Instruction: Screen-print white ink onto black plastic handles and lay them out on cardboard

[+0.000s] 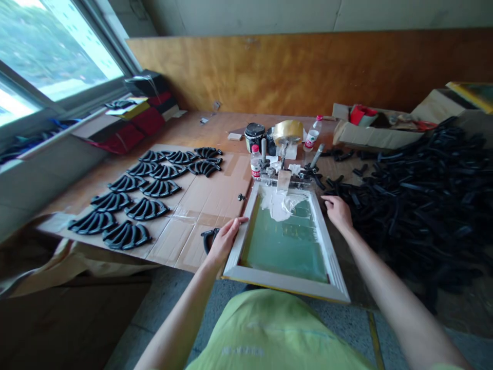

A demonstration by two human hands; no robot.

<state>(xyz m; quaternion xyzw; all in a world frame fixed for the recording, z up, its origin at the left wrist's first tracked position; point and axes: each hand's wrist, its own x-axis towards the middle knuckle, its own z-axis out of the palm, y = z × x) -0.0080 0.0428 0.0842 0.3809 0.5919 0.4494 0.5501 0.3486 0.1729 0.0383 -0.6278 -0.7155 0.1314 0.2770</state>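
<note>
The person's left hand (pixel 225 239) is at the left rail of the screen (pixel 285 252), its forefinger stretched toward the rail; whether the fingers pinch it cannot be told, since the thumb's hold is unclear. The right hand (pixel 339 213) is just beside the right rail, nearer the far end, forefinger pointing toward the screen and the other fingers curled; whether it pinches anything cannot be told either. The screen lies between the two hands, its near edge just before the person's green shirt (pixel 277 329). White paint (pixel 275 208) is smeared over its far part, beyond the left hand's fingertips, and the mesh nearer the shirt looks green.

Against the left hand's outer side, partly hidden by it, is a black part (pixel 208 237). Farther left of that hand, black fans (pixel 127 234) lie in rows on cardboard (pixel 204 205). A small knob (pixel 241 197) sits just beyond the left fingertips.

Beyond both hands, at the screen's far edge, stand a pale block (pixel 284 182) and two upright rods (pixel 264 149). Behind these are a tape roll (pixel 288 132), a jar (pixel 254 134) and a red-capped bottle (pixel 311 134); another bottle (pixel 256 162) is beside the left rod. To the right of the right hand spreads a dark pile (pixel 416 205) of black pieces, with an open carton (pixel 377 136) behind it.
</note>
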